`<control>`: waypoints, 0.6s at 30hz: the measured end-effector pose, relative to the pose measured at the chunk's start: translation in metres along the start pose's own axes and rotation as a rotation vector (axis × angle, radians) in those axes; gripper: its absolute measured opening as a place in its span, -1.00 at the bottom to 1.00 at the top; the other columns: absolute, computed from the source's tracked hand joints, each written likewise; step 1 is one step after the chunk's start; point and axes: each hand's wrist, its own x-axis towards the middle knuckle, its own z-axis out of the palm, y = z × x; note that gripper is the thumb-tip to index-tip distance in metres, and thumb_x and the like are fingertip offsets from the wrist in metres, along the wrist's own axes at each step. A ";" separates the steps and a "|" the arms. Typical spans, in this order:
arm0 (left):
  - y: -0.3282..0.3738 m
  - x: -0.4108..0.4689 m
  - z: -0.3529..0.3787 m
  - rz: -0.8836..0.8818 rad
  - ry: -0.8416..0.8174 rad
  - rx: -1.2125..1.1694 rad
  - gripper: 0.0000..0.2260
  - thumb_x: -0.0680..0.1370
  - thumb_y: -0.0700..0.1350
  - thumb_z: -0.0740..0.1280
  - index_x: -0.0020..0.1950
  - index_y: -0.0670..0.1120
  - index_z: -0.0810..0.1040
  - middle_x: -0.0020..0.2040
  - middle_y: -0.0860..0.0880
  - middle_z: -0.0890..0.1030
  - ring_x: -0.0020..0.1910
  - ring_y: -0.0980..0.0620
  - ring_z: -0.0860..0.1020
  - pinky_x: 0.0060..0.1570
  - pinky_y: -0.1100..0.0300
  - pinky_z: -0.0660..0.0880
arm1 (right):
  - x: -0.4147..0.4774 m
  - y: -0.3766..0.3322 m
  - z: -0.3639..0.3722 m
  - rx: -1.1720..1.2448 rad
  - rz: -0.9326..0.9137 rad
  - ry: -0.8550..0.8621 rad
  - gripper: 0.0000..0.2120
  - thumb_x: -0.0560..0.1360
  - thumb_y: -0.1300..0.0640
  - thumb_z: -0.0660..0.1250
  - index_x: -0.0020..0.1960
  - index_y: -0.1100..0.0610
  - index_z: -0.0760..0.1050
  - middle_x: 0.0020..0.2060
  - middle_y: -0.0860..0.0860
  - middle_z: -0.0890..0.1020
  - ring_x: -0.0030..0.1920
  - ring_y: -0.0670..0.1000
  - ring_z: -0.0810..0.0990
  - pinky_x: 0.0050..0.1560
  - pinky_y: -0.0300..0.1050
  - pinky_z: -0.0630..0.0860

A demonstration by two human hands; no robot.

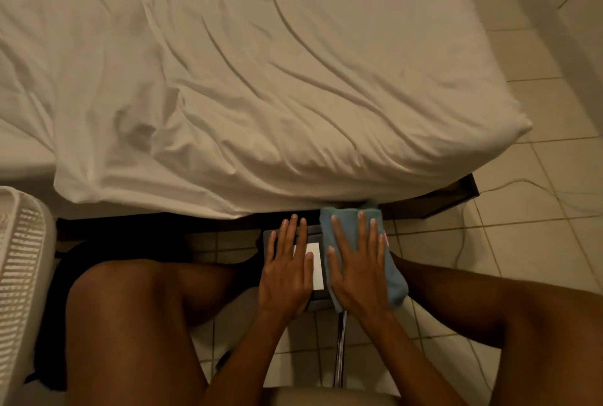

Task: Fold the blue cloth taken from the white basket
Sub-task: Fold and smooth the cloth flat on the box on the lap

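Pressing flat, fingers spread: right hand (357, 262) on blue cloth (391, 278), already folded narrow, just right of dark board (313, 232); left hand (287, 267) flat on board. White basket (19, 262) far left. Folding looks nearly done.

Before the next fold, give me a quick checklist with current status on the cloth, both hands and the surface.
1. Cloth folded into a narrow strip: ok.
2. Right hand flat on cloth: ok.
3. Left hand off the cloth, flat on the dark stand: ok.
4. Cloth fully on the stand: not ok, its right edge overhangs.
5. Cloth edges aligned: cannot tell, hand covers them.
6. Basket clear of the work area: ok.
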 end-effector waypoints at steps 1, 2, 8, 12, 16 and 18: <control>0.000 -0.001 0.000 0.003 -0.002 -0.004 -0.47 0.68 0.06 -0.11 0.63 -0.09 -0.07 0.64 -0.07 -0.08 0.62 0.01 -0.13 0.57 -0.01 -0.02 | 0.000 0.000 0.001 -0.001 0.037 0.016 -0.42 0.64 -0.22 -0.19 0.63 -0.13 -0.13 0.63 0.09 -0.18 0.62 0.14 -0.23 0.56 0.29 -0.02; 0.001 -0.002 -0.001 0.004 -0.005 -0.013 -0.47 0.68 0.06 -0.11 0.63 -0.08 -0.07 0.64 -0.07 -0.08 0.62 0.01 -0.13 0.57 0.00 -0.03 | -0.007 -0.001 0.004 0.010 0.067 0.023 -0.42 0.64 -0.21 -0.17 0.63 -0.12 -0.13 0.63 0.09 -0.18 0.62 0.14 -0.22 0.56 0.29 -0.02; 0.000 0.001 -0.001 -0.004 -0.008 -0.007 -0.47 0.68 0.07 -0.16 0.63 -0.09 -0.08 0.64 -0.07 -0.09 0.62 0.01 -0.14 0.56 -0.02 -0.03 | -0.012 -0.001 0.007 0.004 0.004 -0.011 -0.42 0.64 -0.22 -0.13 0.62 -0.14 -0.13 0.63 0.08 -0.18 0.62 0.12 -0.25 0.57 0.25 -0.10; 0.002 -0.002 -0.002 0.008 0.001 -0.004 -0.47 0.69 0.04 -0.09 0.63 -0.09 -0.08 0.64 -0.07 -0.08 0.62 0.01 -0.14 0.57 -0.01 -0.03 | -0.017 -0.002 0.007 0.013 0.028 -0.008 -0.43 0.65 -0.19 -0.11 0.62 -0.14 -0.12 0.63 0.09 -0.19 0.62 0.15 -0.24 0.57 0.27 -0.09; 0.001 0.001 -0.002 -0.001 0.004 -0.013 -0.48 0.69 0.04 -0.09 0.63 -0.10 -0.05 0.64 -0.08 -0.05 0.63 0.00 -0.10 0.56 -0.02 0.00 | -0.032 -0.002 0.007 0.032 -0.042 -0.021 -0.45 0.65 -0.18 -0.11 0.62 -0.18 -0.10 0.63 0.09 -0.17 0.62 0.15 -0.21 0.57 0.27 -0.07; 0.000 0.000 0.000 0.003 0.013 -0.002 -0.47 0.68 0.05 -0.11 0.63 -0.09 -0.06 0.64 -0.08 -0.06 0.62 0.01 -0.12 0.56 -0.01 -0.02 | -0.017 -0.004 0.003 0.020 -0.024 -0.012 -0.45 0.65 -0.18 -0.15 0.62 -0.16 -0.11 0.63 0.09 -0.18 0.62 0.14 -0.22 0.57 0.25 -0.06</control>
